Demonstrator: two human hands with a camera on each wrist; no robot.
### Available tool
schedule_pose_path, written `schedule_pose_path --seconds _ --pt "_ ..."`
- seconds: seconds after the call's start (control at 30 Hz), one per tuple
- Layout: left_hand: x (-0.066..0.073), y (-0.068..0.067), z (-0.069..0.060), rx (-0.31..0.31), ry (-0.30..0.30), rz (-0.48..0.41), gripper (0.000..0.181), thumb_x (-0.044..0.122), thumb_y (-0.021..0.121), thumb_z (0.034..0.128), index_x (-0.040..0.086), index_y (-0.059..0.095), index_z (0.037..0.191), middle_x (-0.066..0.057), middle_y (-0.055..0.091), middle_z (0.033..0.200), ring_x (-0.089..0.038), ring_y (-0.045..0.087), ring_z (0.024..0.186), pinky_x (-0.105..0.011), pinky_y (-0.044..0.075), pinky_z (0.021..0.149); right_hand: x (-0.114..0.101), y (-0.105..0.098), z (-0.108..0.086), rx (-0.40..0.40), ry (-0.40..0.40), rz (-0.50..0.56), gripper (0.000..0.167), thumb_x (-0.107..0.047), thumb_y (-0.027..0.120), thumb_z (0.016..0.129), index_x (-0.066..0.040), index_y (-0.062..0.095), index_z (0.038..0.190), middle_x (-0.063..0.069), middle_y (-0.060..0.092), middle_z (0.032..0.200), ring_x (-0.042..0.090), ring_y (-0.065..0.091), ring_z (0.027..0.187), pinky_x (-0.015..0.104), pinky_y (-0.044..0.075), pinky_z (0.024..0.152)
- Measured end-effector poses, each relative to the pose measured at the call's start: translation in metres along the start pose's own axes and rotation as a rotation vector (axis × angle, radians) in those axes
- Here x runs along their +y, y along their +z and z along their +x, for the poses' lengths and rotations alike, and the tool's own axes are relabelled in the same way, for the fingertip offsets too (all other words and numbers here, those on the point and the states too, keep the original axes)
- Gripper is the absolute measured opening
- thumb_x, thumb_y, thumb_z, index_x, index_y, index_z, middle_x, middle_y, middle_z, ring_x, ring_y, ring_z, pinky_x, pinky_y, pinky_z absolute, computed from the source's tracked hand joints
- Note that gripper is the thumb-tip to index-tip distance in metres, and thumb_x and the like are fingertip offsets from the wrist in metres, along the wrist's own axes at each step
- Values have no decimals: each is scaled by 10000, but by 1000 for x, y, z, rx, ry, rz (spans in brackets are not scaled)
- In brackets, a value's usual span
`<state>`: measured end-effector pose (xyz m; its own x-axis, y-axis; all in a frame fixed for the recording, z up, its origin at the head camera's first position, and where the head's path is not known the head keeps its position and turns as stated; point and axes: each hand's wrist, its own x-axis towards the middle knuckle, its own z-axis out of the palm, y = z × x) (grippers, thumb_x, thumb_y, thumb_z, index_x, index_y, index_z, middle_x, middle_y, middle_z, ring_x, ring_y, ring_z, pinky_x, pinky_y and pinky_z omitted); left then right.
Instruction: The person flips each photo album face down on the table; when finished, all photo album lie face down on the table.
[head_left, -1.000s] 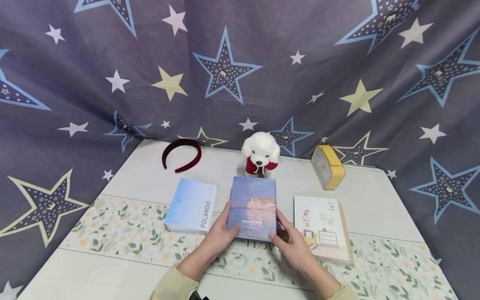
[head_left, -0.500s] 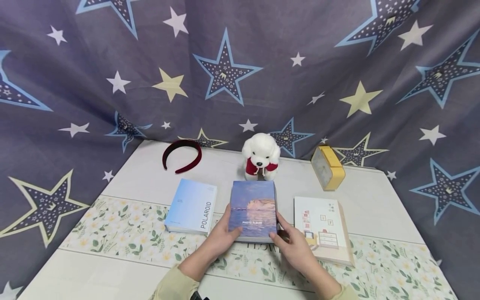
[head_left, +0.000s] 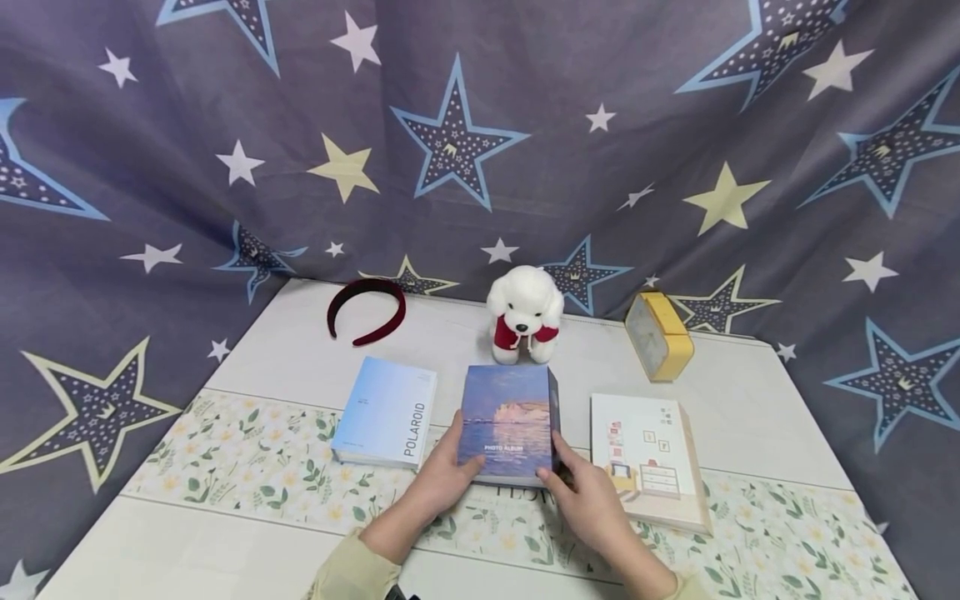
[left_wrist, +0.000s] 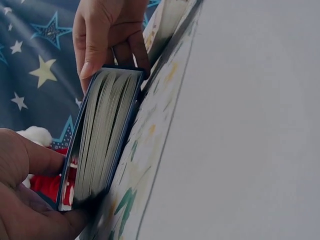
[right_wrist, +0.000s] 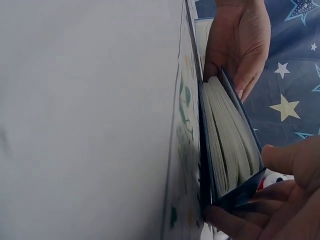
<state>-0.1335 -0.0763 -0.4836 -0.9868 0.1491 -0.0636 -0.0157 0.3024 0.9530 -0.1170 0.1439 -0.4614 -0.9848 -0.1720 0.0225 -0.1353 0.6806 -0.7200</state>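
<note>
Photo album (head_left: 508, 421), mauve-blue with a sea cliff on its cover, is held in two hands at the middle of the table (head_left: 180, 542); whether its back touches the surface I cannot tell. Behind everything hangs a star-printed curtain (head_left: 555, 50), meeting the table's far edge. A floral band (head_left: 232, 467) crosses the white tabletop from the left edge toward the right. On it, toward the right edge, lies a white book (head_left: 645, 425) with furniture drawn on its cover; on the other side, toward the left edge, a pale blue POLAROID album (head_left: 378, 408).

The left hand (head_left: 442, 467) grasps the photo album's left side and the right hand (head_left: 588, 496) its spine side, each thumb on the cover at a near corner, fingers beneath. A plush dog (head_left: 525, 300) stands by the middle of the far edge, a yellow clock (head_left: 671, 337) near the far right corner, a dark red hairband (head_left: 367, 286) near the far left.

In the left wrist view the front cover gapes from the pages (left_wrist: 107, 130). I judge that the weak spot: lifting by the cover alone could swing it open and let the pages sag. Pushed farther, the album might topple the dog; an uneven grip might drop one corner
</note>
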Motion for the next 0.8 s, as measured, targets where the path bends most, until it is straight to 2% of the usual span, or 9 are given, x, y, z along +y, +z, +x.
schedule_pose_path --seconds 0.2,0.43,0.8 --pt "-1 1 0 11 7 37 791 51 581 930 -60 81 1532 -250 127 1584 -398 128 1455 -529 107 1166 -4 1 -2 14 5 -41 622 -280 654 941 10 433 1444 220 546 1354 343 580 1186 433 510 919" --pt "0 0 -2 21 30 61 781 30 594 914 -93 113 1516 -293 153 1563 -439 144 1440 -554 119 1158 -4 1 0 21 28 -38 618 -257 681 923 0 452 1435 222 551 1349 355 579 1184 439 509 921" --pt "0 -3 -2 42 42 102 785 37 621 899 -115 143 1503 -308 179 1549 -445 174 1431 -541 149 1156 -8 -1 1 0 70 1 544 -173 690 909 -17 511 1399 227 557 1343 330 632 1110 348 562 820"
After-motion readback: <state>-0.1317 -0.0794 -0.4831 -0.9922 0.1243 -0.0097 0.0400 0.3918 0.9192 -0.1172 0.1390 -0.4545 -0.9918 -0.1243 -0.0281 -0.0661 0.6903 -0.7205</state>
